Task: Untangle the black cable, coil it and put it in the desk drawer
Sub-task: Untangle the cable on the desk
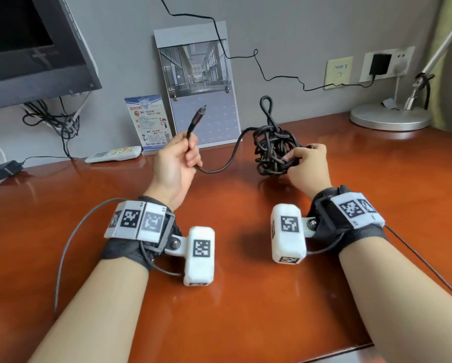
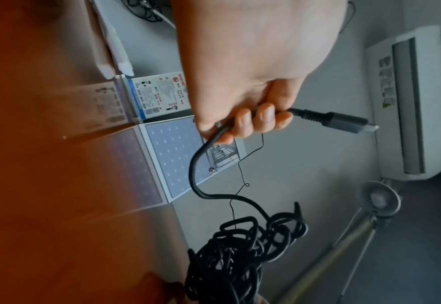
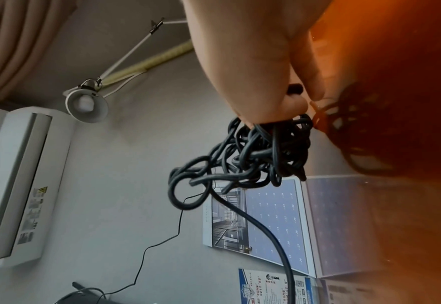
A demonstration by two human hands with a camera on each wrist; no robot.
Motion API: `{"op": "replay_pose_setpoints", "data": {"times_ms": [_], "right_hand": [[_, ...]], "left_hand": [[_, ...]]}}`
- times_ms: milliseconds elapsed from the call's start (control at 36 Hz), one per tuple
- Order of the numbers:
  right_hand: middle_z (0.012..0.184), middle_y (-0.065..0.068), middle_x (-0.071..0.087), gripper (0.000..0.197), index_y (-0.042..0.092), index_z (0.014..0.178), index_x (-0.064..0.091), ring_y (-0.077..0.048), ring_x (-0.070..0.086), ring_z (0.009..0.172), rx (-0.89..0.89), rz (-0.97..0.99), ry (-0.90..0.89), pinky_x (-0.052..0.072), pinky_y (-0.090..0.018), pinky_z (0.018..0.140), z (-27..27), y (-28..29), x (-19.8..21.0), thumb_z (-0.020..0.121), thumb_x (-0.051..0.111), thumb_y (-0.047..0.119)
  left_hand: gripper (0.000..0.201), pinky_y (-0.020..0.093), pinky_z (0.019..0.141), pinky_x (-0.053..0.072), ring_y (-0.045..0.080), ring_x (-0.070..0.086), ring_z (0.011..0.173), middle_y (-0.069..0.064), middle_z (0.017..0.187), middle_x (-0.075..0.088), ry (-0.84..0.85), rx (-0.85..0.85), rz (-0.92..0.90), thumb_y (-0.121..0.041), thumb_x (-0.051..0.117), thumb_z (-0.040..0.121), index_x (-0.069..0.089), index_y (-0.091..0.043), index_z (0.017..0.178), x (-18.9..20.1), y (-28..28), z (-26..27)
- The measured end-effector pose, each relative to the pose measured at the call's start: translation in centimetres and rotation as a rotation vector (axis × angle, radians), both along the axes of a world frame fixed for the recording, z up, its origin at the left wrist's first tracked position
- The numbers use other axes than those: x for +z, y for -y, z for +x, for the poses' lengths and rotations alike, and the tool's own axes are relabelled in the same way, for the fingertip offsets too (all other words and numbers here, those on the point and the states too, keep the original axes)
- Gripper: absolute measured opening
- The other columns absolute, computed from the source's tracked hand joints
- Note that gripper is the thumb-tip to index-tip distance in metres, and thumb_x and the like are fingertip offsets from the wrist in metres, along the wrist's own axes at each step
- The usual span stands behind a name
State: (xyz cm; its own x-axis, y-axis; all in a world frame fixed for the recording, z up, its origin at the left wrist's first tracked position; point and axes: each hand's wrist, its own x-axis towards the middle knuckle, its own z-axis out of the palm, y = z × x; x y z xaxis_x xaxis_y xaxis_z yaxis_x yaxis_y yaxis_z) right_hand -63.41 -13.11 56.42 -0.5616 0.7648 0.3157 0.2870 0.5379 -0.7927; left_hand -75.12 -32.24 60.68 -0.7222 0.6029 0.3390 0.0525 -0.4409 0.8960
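Left hand (image 1: 176, 163) holds cable (image 1: 273, 150) plug end; right hand (image 1: 307, 163) grips tangle.

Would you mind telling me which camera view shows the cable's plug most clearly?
The left wrist view: the plug is close and sharp, sticking out past the left hand. The head view shows the plug small and distant. The right wrist view shows only the tangle.

Black wristbands (image 1: 125, 254); white tagged blocks (image 1: 200, 255)
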Motion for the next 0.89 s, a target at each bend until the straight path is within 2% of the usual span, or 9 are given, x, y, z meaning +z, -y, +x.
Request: {"op": "replay_pose_setpoints", "data": {"times_ms": [139, 250, 333, 417, 500, 556, 639, 750, 889], "right_hand": [[0.131, -0.012, 0.033, 0.029, 0.018, 0.082, 0.062, -0.022, 0.046, 0.104, 0.013, -0.013, -0.048, 0.031, -0.018, 0.089, -0.3, 0.1, 0.2, 0.081, 0.05, -0.008], [0.121, -0.005, 0.034, 0.039, 0.024, 0.065, 0.056, -0.016, 0.041, 0.1, 0.007, -0.058, -0.151, 0.033, -0.019, 0.091, -0.5, 0.1, 0.2, 0.08, 0.045, -0.011], [0.129, -0.006, 0.037, 0.042, 0.024, 0.066, 0.057, -0.018, 0.041, 0.117, 0.071, -0.028, -0.147, 0.028, -0.015, 0.094, -0.6, 0.1, 0.2, 0.079, 0.047, -0.015], [0.134, -0.007, 0.039, 0.041, 0.021, 0.068, 0.061, -0.021, 0.039, 0.127, 0.146, 0.04, -0.123, 0.022, -0.01, 0.097, -0.8, 0.3, -0.1, 0.077, 0.049, -0.018], [0.134, -0.008, 0.04, 0.039, 0.018, 0.072, 0.063, -0.022, 0.038, 0.129, 0.231, 0.112, -0.081, 0.02, -0.006, 0.093, -0.9, 0.7, 0.0, 0.077, 0.05, -0.019], [0.132, -0.006, 0.04, 0.046, 0.023, 0.067, 0.062, -0.024, 0.037, 0.13, 0.308, 0.144, -0.051, 0.026, -0.016, 0.1, -1.0, 1.0, 0.0, 0.075, 0.048, -0.02], [0.125, -0.001, 0.038, 0.058, 0.039, 0.062, 0.059, -0.029, 0.036, 0.126, 0.4, 0.175, 0.019, 0.03, -0.031, 0.107, -0.9, 1.7, 0.3, 0.073, 0.053, -0.017], [0.131, 0.001, 0.031, 0.049, 0.039, 0.076, 0.059, -0.019, 0.028, 0.115, 0.461, 0.17, 0.157, 0.019, -0.011, 0.086, -0.3, 2.9, 0.9, 0.075, 0.058, -0.009], [0.121, 0.001, 0.033, 0.013, 0.028, 0.089, 0.063, -0.016, 0.024, 0.114, 0.553, 0.05, 0.178, 0.023, -0.023, 0.094, 0.2, 4.0, 1.8, 0.082, 0.065, 0.016]], "left_hand": [[0.035, 0.024, 0.06, 0.025, 0.007, 0.026, 0.047, -0.009, 0.047, 0.042, 0.003, 0.041, -0.056, -0.003, 0.022, 0.094, 0.042, -0.012, 0.066, -0.4, 0.3, -0.6], [0.048, 0.023, 0.058, 0.029, 0.0, 0.038, 0.04, -0.008, 0.044, 0.05, -0.317, 0.173, -0.487, -0.014, 0.031, 0.098, 0.055, -0.011, 0.056, -0.6, 1.3, -1.3], [0.042, 0.024, 0.073, 0.035, 0.003, 0.043, 0.051, -0.01, 0.052, 0.058, -0.371, 0.017, -0.84, -0.024, 0.032, 0.102, 0.07, -0.015, 0.088, -0.5, 1.6, -1.3], [0.044, 0.036, 0.098, 0.029, 0.01, 0.05, 0.08, -0.01, 0.1, 0.069, -0.283, -0.175, -1.04, -0.037, 0.024, 0.104, 0.046, -0.018, 0.137, -0.9, 1.7, -0.9], [0.052, 0.031, 0.087, 0.036, 0.012, 0.051, 0.086, -0.005, 0.121, 0.06, -0.117, -0.225, -0.937, -0.04, 0.021, 0.103, 0.023, -0.014, 0.148, -1.5, 1.2, -0.8], [0.051, 0.025, 0.07, 0.038, 0.013, 0.055, 0.087, 0.0, 0.13, 0.056, 0.019, -0.214, -0.797, -0.038, 0.023, 0.103, 0.023, -0.012, 0.148, -1.5, 1.0, -1.0], [0.051, 0.027, 0.069, 0.041, 0.015, 0.057, 0.101, 0.003, 0.145, 0.044, 0.104, -0.157, -0.625, -0.032, 0.027, 0.104, 0.016, -0.016, 0.151, -1.4, 0.8, -1.2], [0.04, 0.032, 0.084, 0.043, 0.013, 0.048, 0.116, 0.002, 0.149, 0.035, 0.054, 0.061, -0.403, -0.023, 0.03, 0.104, 0.032, -0.02, 0.143, -1.2, 0.6, -1.3], [0.01, 0.027, 0.079, 0.045, 0.018, 0.052, 0.112, 0.006, 0.124, 0.055, 0.046, 0.206, -0.208, -0.016, 0.047, 0.099, 0.053, -0.023, 0.102, -0.8, 0.7, -1.5]]}}
